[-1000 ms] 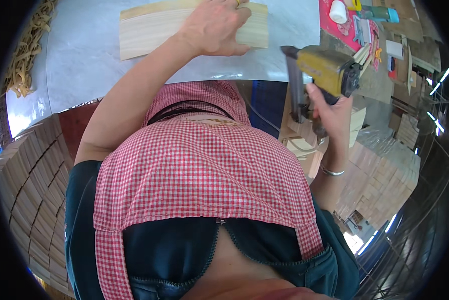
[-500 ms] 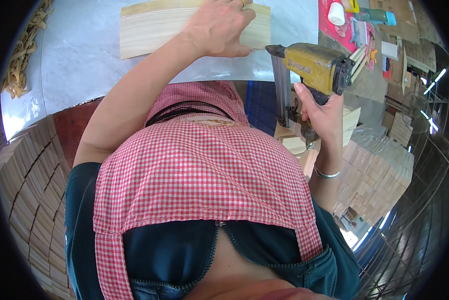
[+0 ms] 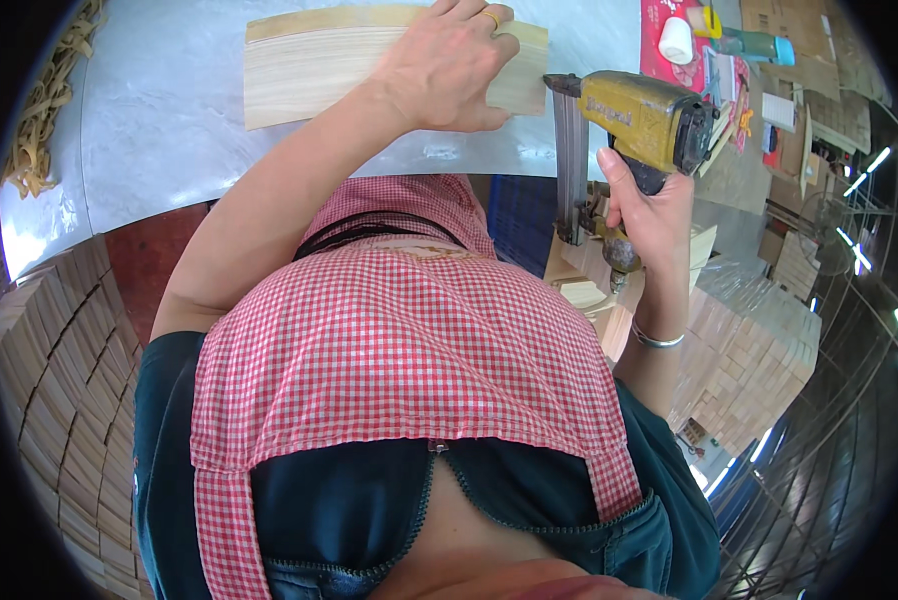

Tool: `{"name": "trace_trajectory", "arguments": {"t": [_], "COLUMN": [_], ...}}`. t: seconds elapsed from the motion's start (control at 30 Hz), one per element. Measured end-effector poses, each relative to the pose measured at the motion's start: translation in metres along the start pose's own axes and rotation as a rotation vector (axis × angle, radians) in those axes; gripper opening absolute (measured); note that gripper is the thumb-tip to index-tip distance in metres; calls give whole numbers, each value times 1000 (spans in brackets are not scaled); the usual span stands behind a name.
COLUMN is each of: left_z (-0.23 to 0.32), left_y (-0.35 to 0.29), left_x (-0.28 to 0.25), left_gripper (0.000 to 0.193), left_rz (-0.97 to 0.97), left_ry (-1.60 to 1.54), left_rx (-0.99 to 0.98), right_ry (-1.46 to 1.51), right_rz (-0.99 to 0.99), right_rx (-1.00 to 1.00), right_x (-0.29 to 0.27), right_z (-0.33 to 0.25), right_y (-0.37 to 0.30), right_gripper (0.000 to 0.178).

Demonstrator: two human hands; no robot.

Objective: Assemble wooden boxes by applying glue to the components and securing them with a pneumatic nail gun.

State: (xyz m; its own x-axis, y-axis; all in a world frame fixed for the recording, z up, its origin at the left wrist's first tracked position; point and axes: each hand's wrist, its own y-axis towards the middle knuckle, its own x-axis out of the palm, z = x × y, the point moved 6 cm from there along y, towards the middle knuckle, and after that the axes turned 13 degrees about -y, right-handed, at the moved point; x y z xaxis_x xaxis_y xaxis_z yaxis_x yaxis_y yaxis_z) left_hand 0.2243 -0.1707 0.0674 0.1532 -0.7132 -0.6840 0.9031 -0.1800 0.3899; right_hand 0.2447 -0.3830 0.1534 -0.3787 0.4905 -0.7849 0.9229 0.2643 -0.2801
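A pale, flat wooden board (image 3: 314, 75) lies on the grey-white tabletop, its long side across in front of me. My left hand (image 3: 454, 65) grips it near its right end, thumb at the near edge and fingers over the far edge. A ring is on one finger. In my right hand (image 3: 654, 215) is a yellow and black nail gun (image 3: 634, 118), held by its handle. The gun's black nose points left, right at the board's right end; whether it touches the wood I cannot tell. Its long magazine hangs down past the table's near edge.
Curled strapping strips (image 3: 44, 110) lie at the table's far left. Stacked wood pieces (image 3: 49, 370) stand at my left, and a wrapped wood stack (image 3: 744, 360) at my right. A white cup (image 3: 675, 42) and a bottle (image 3: 759, 46) are at the back right.
The nail gun's nose has shifted from the board's near right corner to farther along its right end. My left hand keeps its grip on the board.
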Motion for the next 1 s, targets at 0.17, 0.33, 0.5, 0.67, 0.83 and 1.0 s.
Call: {"name": "trace_trajectory", "arguments": {"t": [0.17,0.33,0.5,0.67,0.83,1.0], "left_z": [1,0,-2,-6,-5,-5], "left_y": [1,4,0,-5,-6,-5], "left_x": [-3,-1,0,9,4,3], "left_gripper": [55,54,56,40,41,44], "left_rz": [4,-61,-7,84,106,78], "left_ry": [1,-8,-32,312,124,121], "left_rx": [18,-44,-13,-50,-96,-108], "right_ry": [-32,19,-35,-107,-149,-159], "right_rz": [-16,-28,-125,-79,-84,-108], "right_rx": [11,12,2,-4,-31,-62], "right_x": [1,0,-7,-15,-9,-5], "right_z": [-2,-5,-6,-20,-33,-33], "right_y": [5,8,20,29,51,59], "right_gripper": [20,21,24,28,31,32]}}
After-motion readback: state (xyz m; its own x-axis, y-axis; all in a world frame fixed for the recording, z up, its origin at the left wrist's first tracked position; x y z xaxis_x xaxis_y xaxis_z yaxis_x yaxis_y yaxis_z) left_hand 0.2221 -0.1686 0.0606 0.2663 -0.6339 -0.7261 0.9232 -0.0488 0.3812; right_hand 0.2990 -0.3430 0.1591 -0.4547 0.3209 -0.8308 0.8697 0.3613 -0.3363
